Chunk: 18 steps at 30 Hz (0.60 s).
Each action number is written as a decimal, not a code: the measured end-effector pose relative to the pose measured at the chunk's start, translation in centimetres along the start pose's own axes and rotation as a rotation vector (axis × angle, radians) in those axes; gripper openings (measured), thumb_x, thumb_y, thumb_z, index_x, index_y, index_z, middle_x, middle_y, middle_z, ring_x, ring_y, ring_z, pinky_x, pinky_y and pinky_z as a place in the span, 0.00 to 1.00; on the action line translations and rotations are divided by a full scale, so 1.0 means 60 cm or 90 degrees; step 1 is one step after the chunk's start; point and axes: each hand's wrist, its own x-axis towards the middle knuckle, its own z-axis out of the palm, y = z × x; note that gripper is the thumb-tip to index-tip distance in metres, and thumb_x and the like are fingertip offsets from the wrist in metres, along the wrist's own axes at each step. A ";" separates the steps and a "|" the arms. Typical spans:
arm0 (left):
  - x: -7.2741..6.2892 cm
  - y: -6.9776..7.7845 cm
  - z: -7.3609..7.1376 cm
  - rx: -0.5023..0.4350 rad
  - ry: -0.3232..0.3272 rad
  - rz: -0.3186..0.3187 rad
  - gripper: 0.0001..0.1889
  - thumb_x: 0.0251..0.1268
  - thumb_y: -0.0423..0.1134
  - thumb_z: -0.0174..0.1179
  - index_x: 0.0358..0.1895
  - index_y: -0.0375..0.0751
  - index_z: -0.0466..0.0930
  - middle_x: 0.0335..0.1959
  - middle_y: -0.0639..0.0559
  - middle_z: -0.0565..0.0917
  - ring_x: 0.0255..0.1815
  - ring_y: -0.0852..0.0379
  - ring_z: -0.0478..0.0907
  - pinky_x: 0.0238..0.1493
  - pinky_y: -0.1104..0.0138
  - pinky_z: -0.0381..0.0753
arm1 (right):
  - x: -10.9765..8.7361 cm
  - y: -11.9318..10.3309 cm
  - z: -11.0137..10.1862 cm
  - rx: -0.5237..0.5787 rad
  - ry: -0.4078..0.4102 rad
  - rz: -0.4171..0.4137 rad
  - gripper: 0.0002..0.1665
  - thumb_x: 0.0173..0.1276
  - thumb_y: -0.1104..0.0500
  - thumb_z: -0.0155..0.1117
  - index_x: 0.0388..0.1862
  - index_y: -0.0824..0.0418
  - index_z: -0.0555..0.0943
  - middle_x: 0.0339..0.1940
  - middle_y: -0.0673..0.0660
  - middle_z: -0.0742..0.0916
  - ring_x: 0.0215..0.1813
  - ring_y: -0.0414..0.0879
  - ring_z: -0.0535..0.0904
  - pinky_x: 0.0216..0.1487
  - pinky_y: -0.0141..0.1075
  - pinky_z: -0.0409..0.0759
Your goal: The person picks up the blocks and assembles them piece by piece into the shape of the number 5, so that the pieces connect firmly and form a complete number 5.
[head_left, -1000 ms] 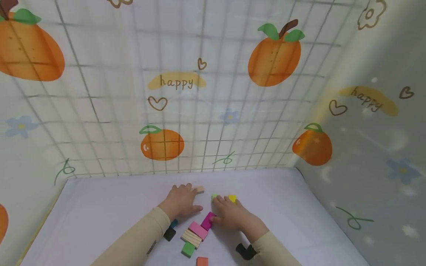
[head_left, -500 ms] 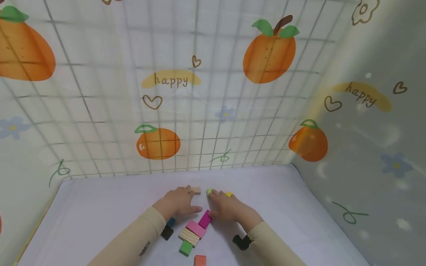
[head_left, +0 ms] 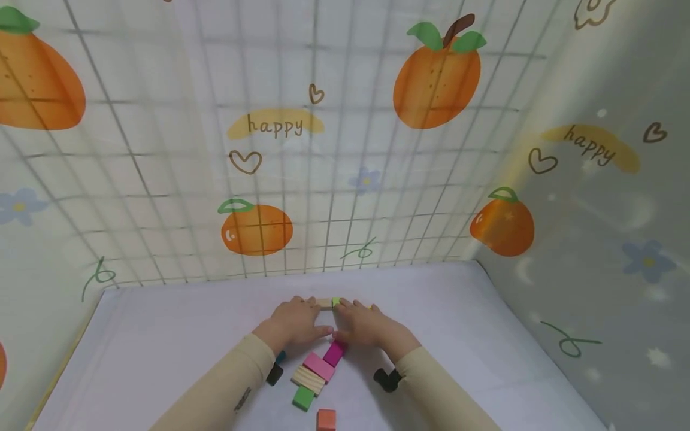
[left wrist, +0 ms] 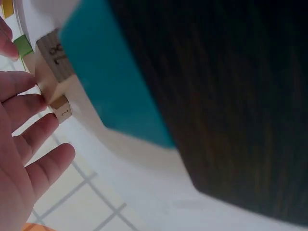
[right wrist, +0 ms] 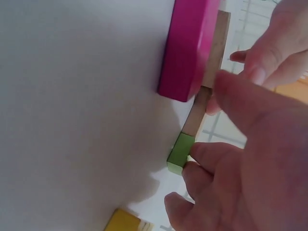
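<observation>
At the back of the table my left hand reaches out over plain wooden blocks. Its spread fingers touch a small wooden block and its neighbours in the left wrist view, beside a numbered wooden block. My right hand has its fingertips against a light green block, which stands end to end with a wooden block. Both thumbs point inward, close together. A magenta block lies just in front of them. Under the right hand, a yellow block is mostly hidden in the head view.
In front lie a pink block, a striped wooden block, a green block and an orange block. Teal and dark blocks sit by the left wrist. A printed curtain hangs behind the table.
My right hand has pushed the light green block left and back, closing its gap to the wooden block. The left hand stays near the wooden blocks. The head view has shifted slightly.
</observation>
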 end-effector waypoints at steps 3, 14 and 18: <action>0.004 0.005 0.002 0.006 -0.001 0.002 0.41 0.67 0.73 0.49 0.72 0.46 0.72 0.74 0.47 0.72 0.72 0.44 0.69 0.70 0.47 0.72 | -0.001 0.000 -0.004 -0.007 0.000 -0.003 0.45 0.70 0.32 0.60 0.79 0.50 0.65 0.81 0.53 0.66 0.82 0.60 0.58 0.77 0.67 0.54; 0.002 0.010 0.002 0.017 -0.002 -0.002 0.43 0.67 0.73 0.49 0.73 0.44 0.70 0.76 0.46 0.69 0.74 0.42 0.66 0.71 0.47 0.71 | -0.006 -0.004 -0.014 0.001 -0.008 -0.017 0.47 0.65 0.38 0.67 0.79 0.53 0.65 0.81 0.54 0.66 0.82 0.59 0.58 0.77 0.66 0.54; 0.004 0.011 0.004 0.019 -0.005 -0.006 0.43 0.67 0.74 0.48 0.74 0.45 0.69 0.77 0.46 0.68 0.75 0.42 0.65 0.72 0.48 0.69 | -0.005 -0.001 -0.013 0.012 -0.005 -0.025 0.48 0.64 0.39 0.68 0.79 0.53 0.65 0.81 0.54 0.66 0.82 0.60 0.57 0.77 0.67 0.53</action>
